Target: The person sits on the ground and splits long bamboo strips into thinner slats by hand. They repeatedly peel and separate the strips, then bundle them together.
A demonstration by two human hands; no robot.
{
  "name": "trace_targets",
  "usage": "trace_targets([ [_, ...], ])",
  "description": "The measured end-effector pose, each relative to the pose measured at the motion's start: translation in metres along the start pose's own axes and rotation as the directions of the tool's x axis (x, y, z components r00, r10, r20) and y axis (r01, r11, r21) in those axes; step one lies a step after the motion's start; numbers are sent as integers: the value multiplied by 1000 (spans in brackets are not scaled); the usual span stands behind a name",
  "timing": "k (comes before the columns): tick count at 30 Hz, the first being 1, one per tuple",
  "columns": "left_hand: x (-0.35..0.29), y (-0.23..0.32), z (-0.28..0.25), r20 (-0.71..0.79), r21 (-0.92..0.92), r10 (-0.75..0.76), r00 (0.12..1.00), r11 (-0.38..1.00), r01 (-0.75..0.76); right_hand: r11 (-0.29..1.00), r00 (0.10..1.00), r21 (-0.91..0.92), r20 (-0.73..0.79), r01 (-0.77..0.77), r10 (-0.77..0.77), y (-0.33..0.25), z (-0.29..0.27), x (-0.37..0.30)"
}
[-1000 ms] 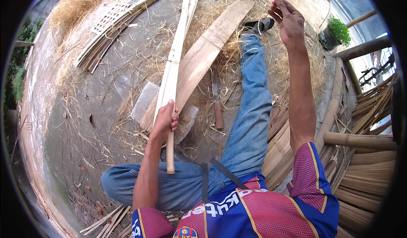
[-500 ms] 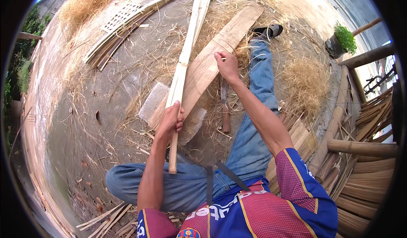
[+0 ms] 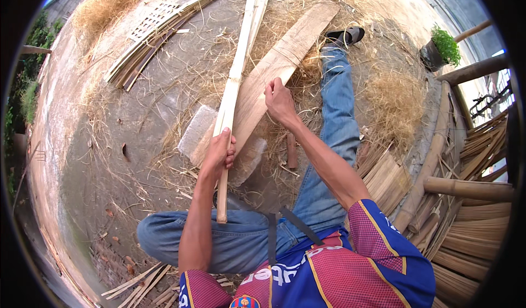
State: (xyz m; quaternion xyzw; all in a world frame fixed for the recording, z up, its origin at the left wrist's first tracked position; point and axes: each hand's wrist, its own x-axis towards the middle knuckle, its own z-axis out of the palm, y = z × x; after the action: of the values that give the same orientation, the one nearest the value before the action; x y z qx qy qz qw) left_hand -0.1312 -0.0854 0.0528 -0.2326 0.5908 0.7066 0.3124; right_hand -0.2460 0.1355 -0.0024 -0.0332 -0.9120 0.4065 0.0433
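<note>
My left hand [image 3: 219, 150] is wrapped around the lower part of some long pale bamboo strips [image 3: 239, 61]. They run from above my bent knee up past the top of the view. My right hand [image 3: 281, 104] is closed in a pinch over a wide wooden board [image 3: 296, 36]; a small pale bit shows at its fingertips, too small to name. The board slants beneath the strips, its near end by a pale block [image 3: 198, 131]. Beside my right forearm lies a brown wooden handle [image 3: 292, 150]; whatever it joins is hidden behind the arm.
Curly shavings [image 3: 392, 108] litter the ground around the board and my outstretched leg. A bundle of strips [image 3: 143, 53] lies at far left, near a shavings heap [image 3: 112, 4]. Bamboo poles [image 3: 468, 190] and stacked slats [image 3: 471, 245] stand right. A potted plant [image 3: 433, 57] is far right.
My right hand has moved nearer and slightly left over the board, still pinched. The left hand keeps its hold on the strips, which have barely shifted.
</note>
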Motion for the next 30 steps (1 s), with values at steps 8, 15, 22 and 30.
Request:
trace_targets([
  [8,3,-15,0,-23,-8,-8,1000,1000,8,509,873,729,-476,458,-105,-92,-263,78],
  [15,2,-10,6,-26,-12,-24,999,1000,24,474,856,798,-493,371,160,-61,-251,66],
  [22,1,-8,6,25,-43,-37,999,998,38,614,858,659,95,-435,505,104,-9,-65],
  [30,2,-13,8,16,-23,-39,999,999,39,875,920,309,-1,-373,393,96,48,-45],
])
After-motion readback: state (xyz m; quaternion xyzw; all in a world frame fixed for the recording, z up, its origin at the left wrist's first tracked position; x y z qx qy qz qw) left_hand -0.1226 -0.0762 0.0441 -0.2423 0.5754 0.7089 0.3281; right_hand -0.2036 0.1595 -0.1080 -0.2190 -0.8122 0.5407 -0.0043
